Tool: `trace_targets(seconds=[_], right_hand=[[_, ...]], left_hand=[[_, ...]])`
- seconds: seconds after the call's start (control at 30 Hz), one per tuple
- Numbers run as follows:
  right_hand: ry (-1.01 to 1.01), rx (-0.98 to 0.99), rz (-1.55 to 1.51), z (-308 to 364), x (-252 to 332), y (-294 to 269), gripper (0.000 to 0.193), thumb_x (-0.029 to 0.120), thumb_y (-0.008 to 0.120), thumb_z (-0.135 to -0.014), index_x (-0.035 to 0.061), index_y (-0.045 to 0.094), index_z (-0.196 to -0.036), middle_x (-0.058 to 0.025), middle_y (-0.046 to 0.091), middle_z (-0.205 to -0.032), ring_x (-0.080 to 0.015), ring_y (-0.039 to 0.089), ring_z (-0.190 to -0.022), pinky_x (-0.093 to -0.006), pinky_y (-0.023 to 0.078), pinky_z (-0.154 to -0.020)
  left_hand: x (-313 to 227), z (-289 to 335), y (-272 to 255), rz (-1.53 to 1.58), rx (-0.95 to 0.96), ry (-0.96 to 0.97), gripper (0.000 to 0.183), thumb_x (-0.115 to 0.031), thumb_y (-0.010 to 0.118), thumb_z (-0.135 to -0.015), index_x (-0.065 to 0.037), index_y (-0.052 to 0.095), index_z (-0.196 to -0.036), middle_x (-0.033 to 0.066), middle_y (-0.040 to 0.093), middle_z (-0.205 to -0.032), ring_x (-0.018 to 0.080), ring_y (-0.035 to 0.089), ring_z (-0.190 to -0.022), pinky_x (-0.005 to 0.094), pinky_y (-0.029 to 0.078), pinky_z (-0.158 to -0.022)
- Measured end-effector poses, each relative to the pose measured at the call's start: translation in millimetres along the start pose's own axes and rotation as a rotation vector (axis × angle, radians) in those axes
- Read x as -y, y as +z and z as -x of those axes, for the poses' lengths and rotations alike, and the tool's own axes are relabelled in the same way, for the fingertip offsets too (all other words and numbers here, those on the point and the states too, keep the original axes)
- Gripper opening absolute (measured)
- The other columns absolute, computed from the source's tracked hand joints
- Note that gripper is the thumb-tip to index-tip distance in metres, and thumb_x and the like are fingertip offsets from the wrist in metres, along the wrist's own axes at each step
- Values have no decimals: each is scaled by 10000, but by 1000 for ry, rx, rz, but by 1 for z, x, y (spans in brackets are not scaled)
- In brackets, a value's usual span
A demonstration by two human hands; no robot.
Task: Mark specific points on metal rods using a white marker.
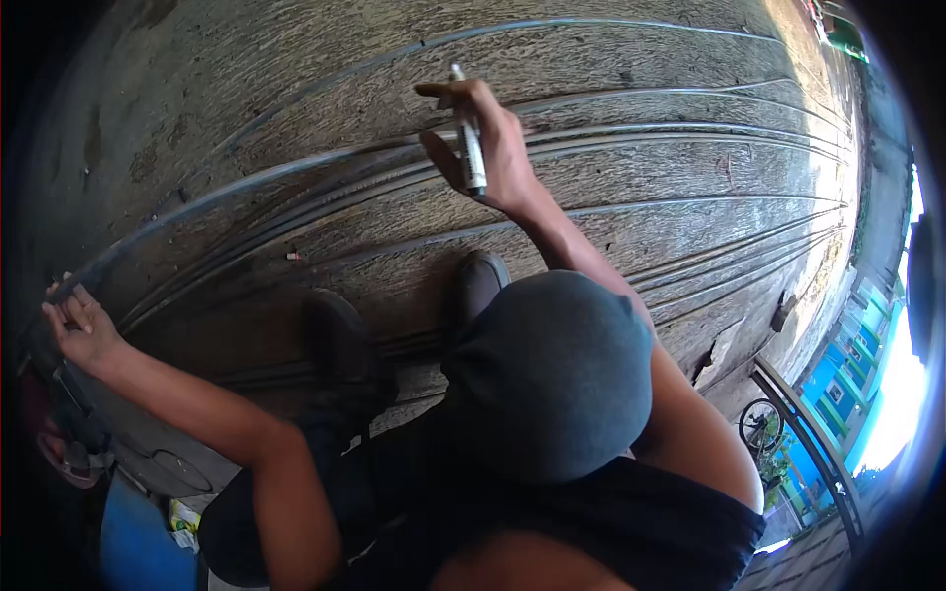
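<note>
Long grey rod [286, 169] is stretched across the rough ground [325, 49], from the far left toward the bright right side. At its left end, it is held between the curled fingers of the left hand [87, 333]. It is judged to be stiff in short parts, springy over its length, rather heavy and hardly fragile; a grip near the end seems suitable. Farther right, well apart, a white marker [472, 158] is pinched by the right hand [505, 163]; whether the rod is touched there cannot be told.

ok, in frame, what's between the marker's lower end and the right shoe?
Head view: a thin grey rod crosses the floor between marker and right shoe.
</note>
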State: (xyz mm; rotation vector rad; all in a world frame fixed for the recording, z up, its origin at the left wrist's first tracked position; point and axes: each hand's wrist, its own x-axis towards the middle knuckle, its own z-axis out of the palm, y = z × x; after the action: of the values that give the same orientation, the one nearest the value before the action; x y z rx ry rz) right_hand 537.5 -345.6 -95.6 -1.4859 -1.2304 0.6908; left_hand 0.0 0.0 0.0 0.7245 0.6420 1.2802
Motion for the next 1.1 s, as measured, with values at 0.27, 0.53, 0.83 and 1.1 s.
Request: trace_targets(seconds=[0.27,0.53,0.83,1.1], right_hand=[[6,349,-234,-79,16,34,321,171,785,-892,90,510,-1038,-73,686,-877,-187,697,-794,-348,508,-663],[73,72,-56,-129,74,-63,484,468,843,-825,118,509,-823,42,499,-610,-63,477,-585,-284,386,-526],[140,-832,284,-107,286,-194,278,265,776,-916,61,589,-946,-78,673,-774,-187,662,-698,-332,530,-655],[901,-1516,-1294,27,535,-173,756,417,660,-976,65,279,-1526,-254,545,-1390,-389,611,-1209,-452,521,-1020]], left_hand=[[-11,-63,130,-77,290,53,260,-27,517,-1027,220,540,-1102,180,616,-800,108,304,-450,478,339,-1230],[16,-126,250,-153,442,-71,318,-111,487,-1061,179,554,-1172,221,690,-971,103,383,-488,491,301,-1245],[-36,-1,433,-137,43,-140,352,-310,480,-1081,-6,522,-1254,106,705,-953,89,474,-482,463,410,-1171],[-195,149,616,-196,-242,-475,323,-333,492,-1083,-26,480,-1185,-36,525,-784,72,227,-385,463,425,-1153]])
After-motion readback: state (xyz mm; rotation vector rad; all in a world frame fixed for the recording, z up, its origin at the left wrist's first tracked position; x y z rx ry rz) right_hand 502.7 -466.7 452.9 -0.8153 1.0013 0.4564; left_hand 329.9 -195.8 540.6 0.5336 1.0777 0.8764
